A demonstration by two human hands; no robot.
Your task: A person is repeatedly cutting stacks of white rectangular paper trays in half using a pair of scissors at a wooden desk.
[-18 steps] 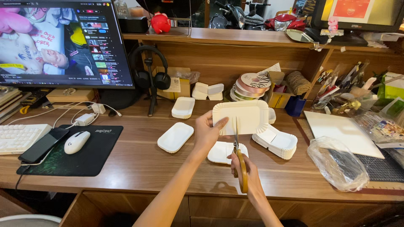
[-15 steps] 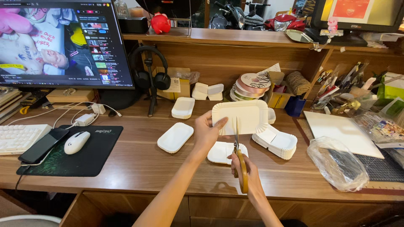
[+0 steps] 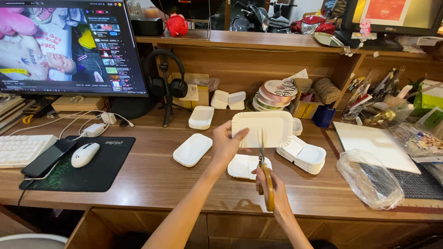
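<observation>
Left hand (image 3: 224,146) grips white paper tray (image 3: 263,129) by its left edge, holding it tilted above wooden desk (image 3: 152,177); right hand (image 3: 271,181) closed round yellow-handled scissors (image 3: 264,170), blades upright into tray's lower edge; stack of trays (image 3: 304,156) just right, single tray (image 3: 193,150) left

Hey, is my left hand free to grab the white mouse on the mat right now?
Probably not as things stand: the left hand is holding up the white paper tray while the scissors cut it. The path to the mouse looks open, with only bare desk and mat between.
</observation>
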